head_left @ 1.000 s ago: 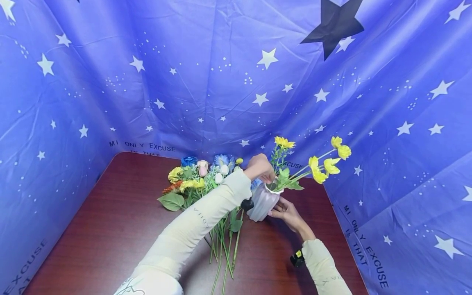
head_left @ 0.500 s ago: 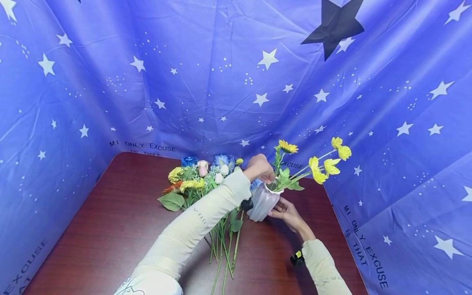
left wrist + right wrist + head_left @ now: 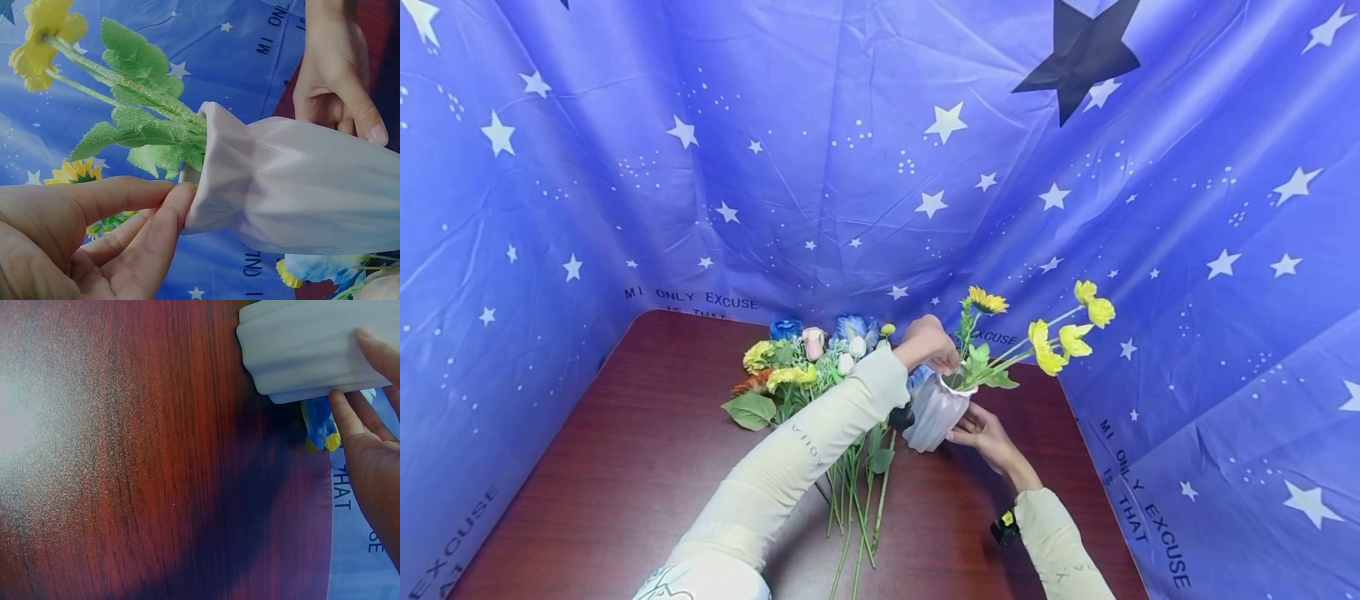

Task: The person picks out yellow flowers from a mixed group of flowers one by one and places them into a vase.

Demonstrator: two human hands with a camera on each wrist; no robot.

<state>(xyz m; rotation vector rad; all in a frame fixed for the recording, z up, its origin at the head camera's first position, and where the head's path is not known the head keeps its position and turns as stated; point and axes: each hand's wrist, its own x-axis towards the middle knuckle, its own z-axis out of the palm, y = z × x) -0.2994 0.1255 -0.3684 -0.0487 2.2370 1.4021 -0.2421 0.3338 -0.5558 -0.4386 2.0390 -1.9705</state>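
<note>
A ribbed white vase (image 3: 937, 414) stands at the table's back right, with its mouth toward the upper right in the head view. My right hand (image 3: 988, 437) grips its side, thumb and fingers on opposite faces in the right wrist view. At the rim, my left hand (image 3: 931, 343) pinches thumb against fingers; it holds the sunflower (image 3: 987, 300) there, though the pinched stem is hidden behind the fingers. The sunflower's head shows beyond that hand in the left wrist view. Yellow flowers (image 3: 50, 40) with fuzzy green leaves (image 3: 134, 56) lean out of the same mouth.
Left of the vase lies a pile of artificial flowers, with a blue rose (image 3: 786, 330), a pink bud (image 3: 813, 342) and yellow blooms (image 3: 791, 375). Their green stems (image 3: 859, 521) point toward the front. Blue star-printed cloth (image 3: 850, 167) surrounds the brown table (image 3: 625, 467).
The sunflower has shifted slightly right and down and its head has turned to show more of its face. Both hands and the vase stay in nearly the same place.
</note>
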